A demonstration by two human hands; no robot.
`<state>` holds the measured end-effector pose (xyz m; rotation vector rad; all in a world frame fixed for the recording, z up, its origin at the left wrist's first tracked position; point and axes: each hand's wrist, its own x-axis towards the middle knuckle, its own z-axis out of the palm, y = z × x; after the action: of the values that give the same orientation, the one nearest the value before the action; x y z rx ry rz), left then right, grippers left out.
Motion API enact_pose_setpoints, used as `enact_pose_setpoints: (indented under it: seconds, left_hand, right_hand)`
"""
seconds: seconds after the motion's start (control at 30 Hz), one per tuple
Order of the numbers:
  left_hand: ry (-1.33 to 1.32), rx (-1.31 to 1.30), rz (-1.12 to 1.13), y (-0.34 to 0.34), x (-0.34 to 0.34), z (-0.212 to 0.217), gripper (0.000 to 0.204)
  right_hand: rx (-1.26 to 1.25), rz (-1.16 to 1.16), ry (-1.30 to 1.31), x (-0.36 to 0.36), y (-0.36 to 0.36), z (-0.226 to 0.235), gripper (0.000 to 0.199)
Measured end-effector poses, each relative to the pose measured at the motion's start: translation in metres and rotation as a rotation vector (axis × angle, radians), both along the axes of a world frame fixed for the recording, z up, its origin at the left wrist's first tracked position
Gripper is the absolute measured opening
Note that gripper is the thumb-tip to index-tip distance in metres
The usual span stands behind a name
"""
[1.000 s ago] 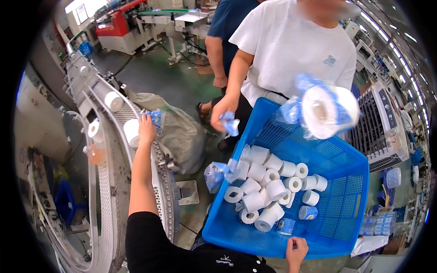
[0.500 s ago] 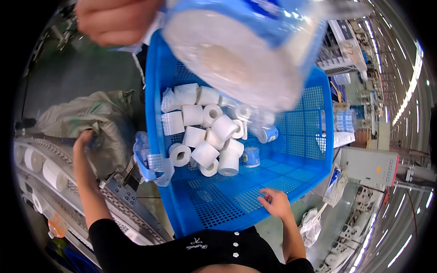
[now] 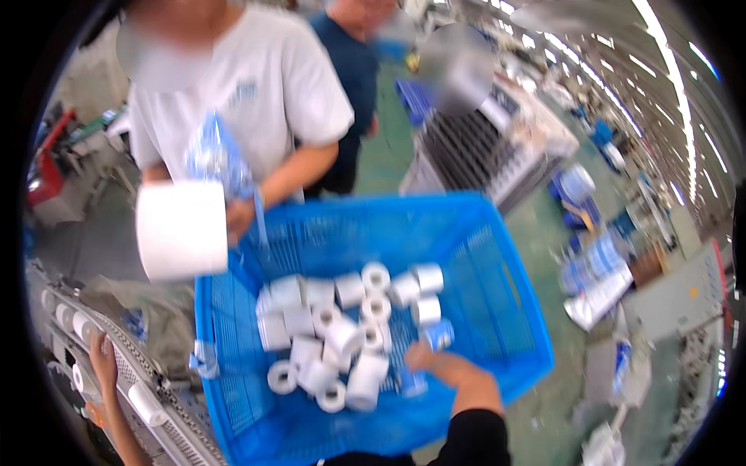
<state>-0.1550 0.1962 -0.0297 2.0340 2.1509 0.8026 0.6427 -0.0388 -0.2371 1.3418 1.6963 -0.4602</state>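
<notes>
A blue plastic basket point(image 3: 505, 311) holds a heap of several white paper rolls point(image 3: 342, 334). My right hand point(image 3: 435, 363) reaches into it from below and lies against the near edge of the heap, next to a blue-wrapped roll point(image 3: 409, 382); blur hides its fingers. My left hand point(image 3: 101, 361) is stretched out far left at the edge of a conveyor point(image 3: 155, 388), fingers up, with nothing seen in it. Across the basket a person in a white T-shirt point(image 3: 256, 101) holds a large white roll point(image 3: 183, 229) and a blue plastic wrapper point(image 3: 217, 159).
White rolls point(image 3: 66, 318) ride on the conveyor at the left. A grey sack point(image 3: 155, 318) lies between conveyor and basket. A second person in dark blue point(image 3: 353, 78) stands behind. Machines and blue-wrapped packs point(image 3: 598, 272) fill the right side.
The view has swung up from the basket to the people opposite. My right hand has moved from the bare basket floor up to the heap of rolls. The co-worker's big roll is farther from the camera.
</notes>
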Motion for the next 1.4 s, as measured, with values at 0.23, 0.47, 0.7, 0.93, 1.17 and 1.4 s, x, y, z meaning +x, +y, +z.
enact_pose_setpoints:
  seconds: [0.23,0.47,0.7,0.93,1.17,1.4]
  left_hand:
    - [0.052,0.131,0.058,-0.265,0.134,0.191,0.020]
    - [-0.526,-0.111,0.111,-0.307,0.261,0.212,0.019]
    - [-0.853,-0.591,-0.351,-0.230,0.358,0.048,0.033]
    - [-1.691,-1.010,-0.339,-0.196,0.455,0.012,0.067]
    - [-1.871,-1.161,-0.310,-0.207,0.457,0.012,0.058]
    - [-1.956,-0.605,-0.308,-0.204,0.447,-0.003,0.045]
  right_hand:
    - [-0.216,-0.177,0.272,0.004,-0.017,-0.114,0.036]
    - [-0.178,-0.164,0.411,0.006,-0.035,-0.088,0.044]
    - [0.341,-0.129,0.849,-0.061,0.067,0.082,0.068]
    - [0.920,0.010,1.441,-0.111,0.007,0.284,0.054]
    - [0.781,-0.168,1.495,-0.124,-0.026,0.280,0.049]
    - [0.916,-0.245,1.525,-0.156,-0.030,0.240,0.037]
